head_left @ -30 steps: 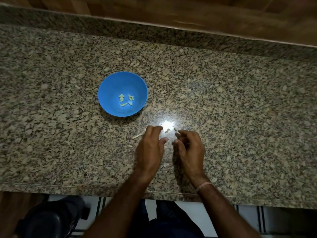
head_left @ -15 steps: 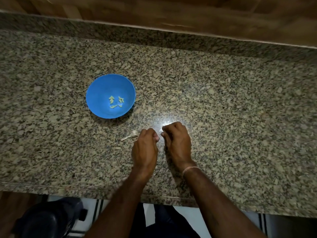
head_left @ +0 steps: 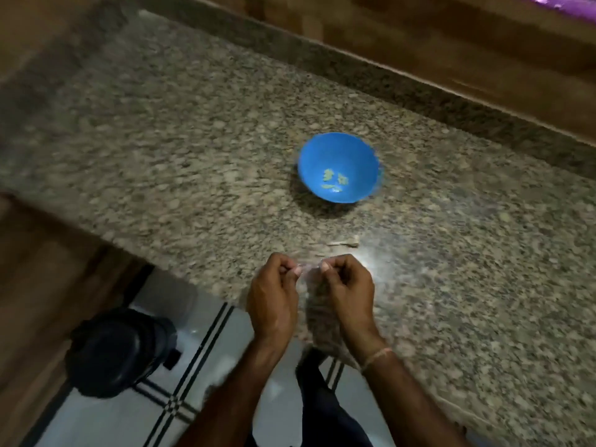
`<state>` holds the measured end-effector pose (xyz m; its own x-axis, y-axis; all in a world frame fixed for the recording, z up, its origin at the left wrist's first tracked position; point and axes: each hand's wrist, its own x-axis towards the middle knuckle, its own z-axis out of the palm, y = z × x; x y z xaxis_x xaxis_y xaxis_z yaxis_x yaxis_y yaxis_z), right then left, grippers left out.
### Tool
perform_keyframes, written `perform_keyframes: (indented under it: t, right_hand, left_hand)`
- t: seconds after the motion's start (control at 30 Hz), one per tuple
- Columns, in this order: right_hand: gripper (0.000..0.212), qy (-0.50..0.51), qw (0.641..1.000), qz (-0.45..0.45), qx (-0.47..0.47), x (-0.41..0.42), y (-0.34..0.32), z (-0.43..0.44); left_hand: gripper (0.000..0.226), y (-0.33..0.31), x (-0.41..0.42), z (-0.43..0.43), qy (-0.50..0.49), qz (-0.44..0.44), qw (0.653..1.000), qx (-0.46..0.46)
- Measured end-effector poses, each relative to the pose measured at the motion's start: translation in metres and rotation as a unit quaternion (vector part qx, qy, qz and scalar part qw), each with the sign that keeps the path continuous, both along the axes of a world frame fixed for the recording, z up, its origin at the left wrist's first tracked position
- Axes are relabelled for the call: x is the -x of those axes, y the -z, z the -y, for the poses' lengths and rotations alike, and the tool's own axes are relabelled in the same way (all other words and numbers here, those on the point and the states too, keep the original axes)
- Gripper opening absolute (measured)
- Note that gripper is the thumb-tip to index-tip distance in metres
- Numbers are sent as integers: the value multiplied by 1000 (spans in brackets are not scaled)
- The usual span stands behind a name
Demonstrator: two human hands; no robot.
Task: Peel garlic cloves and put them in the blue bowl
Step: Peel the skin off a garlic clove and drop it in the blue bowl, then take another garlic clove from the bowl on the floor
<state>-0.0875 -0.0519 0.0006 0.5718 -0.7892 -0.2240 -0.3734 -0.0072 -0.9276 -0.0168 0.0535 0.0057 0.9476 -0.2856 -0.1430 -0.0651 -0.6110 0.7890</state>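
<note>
The blue bowl (head_left: 338,150) stands on the granite counter (head_left: 161,140) and holds a few peeled garlic cloves (head_left: 333,181). Nearer to me, above the counter's front edge, my left hand (head_left: 274,301) and my right hand (head_left: 348,291) meet fingertip to fingertip. Both have curled fingers. Together they pinch a small pale garlic clove (head_left: 309,267), which is blurred and mostly hidden by the fingers. A dry piece of garlic skin with a stalk (head_left: 345,242) lies on the counter between my hands and the bowl.
The counter's front edge runs diagonally just left of my hands, with tiled floor (head_left: 106,421) below. A black rounded object (head_left: 119,350) stands on the floor at lower left. A wooden wall (head_left: 419,37) backs the counter.
The view has swung, so the bowl now appears right of centre. My hands have lifted from the counter toward its front edge, and their fingertips now pinch the clove between them.
</note>
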Motion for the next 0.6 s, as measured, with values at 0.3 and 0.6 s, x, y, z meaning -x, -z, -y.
perform_keyframes:
  t: [0.3, 0.6]
  right_hand:
    - [13, -249, 954, 21, -166, -107, 6, -254]
    - [17, -369, 902, -92, -206, -153, 66, -446]
  left_hand:
    - [17, 34, -39, -296, -239, -27, 969, 55]
    - [16, 81, -47, -496, -429, -46, 900, 66]
